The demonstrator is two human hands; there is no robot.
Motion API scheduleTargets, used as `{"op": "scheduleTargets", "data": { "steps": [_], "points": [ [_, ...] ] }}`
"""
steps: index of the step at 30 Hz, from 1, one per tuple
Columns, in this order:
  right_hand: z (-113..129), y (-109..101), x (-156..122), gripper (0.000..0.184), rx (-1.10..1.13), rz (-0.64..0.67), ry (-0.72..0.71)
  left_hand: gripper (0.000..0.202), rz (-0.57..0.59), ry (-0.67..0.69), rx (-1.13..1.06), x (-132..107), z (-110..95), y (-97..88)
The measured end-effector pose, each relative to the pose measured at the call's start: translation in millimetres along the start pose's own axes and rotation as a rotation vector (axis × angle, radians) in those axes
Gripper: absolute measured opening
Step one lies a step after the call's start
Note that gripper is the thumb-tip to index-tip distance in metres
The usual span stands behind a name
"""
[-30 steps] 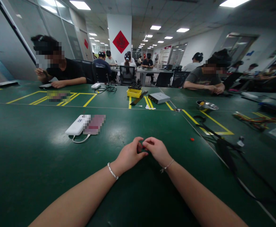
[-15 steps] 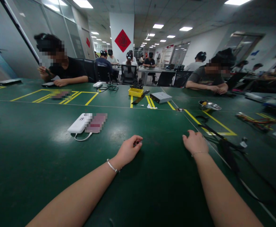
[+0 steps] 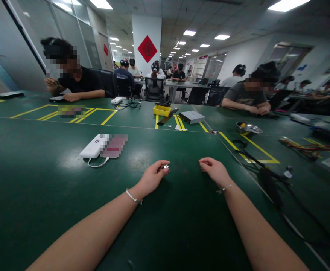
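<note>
My left hand (image 3: 152, 175) rests on the green table (image 3: 40, 180) with thumb and fingers pinched on a small shiny metal piece (image 3: 166, 166). A hand's width to its right, my right hand (image 3: 215, 170) hovers just above the table. Its fingers are curled and its fingertips are pressed together, pointing left; what they hold is too small to make out. Each wrist wears a thin bracelet.
A white power bank (image 3: 93, 147) with a cable lies ahead on the left. Further back are a yellow bin (image 3: 161, 110), a grey box (image 3: 191, 116) and a metal dish (image 3: 248, 128). Black cables (image 3: 266, 171) run along the right. People sit across the table.
My hands came apart; the right one reached out right over a small red piece on the table, then drew back toward the left hand. The red piece no longer shows there.
</note>
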State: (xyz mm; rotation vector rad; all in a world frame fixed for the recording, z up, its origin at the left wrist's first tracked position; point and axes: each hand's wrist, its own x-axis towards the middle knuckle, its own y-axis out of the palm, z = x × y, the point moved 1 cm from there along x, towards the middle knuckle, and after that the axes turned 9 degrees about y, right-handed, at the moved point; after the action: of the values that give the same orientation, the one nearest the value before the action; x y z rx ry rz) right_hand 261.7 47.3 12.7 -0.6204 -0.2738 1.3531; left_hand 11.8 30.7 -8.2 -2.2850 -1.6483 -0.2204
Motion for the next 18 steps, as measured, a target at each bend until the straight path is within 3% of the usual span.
{"op": "scheduleTargets", "data": {
  "steps": [3, 6, 8, 11, 18],
  "points": [
    [22.2, 36.3, -22.4, 0.017, 0.446, 0.345, 0.002, 0.029, 0.059, -0.018, -0.108, 0.3, -3.7, 2.2],
    [33.1, 59.3, -40.2, 0.016, 0.602, 0.611, 0.1, 0.03, 0.073, -0.028, -0.159, 0.1, -5.6, 3.6],
    [34.1, 66.1, -45.7, 0.014, 0.663, 0.72, 0.168, 0.03, 0.069, -0.028, -0.158, 0.1, -5.6, 4.0],
    [31.4, 68.7, -45.4, 0.01, 0.749, 0.771, 0.25, 0.029, 0.063, -0.024, -0.147, 0.6, -4.4, 4.3],
    [28.4, 68.0, -40.7, 0.012, 0.782, 0.717, 0.311, 0.026, 0.053, -0.004, -0.043, 0.1, -4.4, 4.7]
  ]
}}
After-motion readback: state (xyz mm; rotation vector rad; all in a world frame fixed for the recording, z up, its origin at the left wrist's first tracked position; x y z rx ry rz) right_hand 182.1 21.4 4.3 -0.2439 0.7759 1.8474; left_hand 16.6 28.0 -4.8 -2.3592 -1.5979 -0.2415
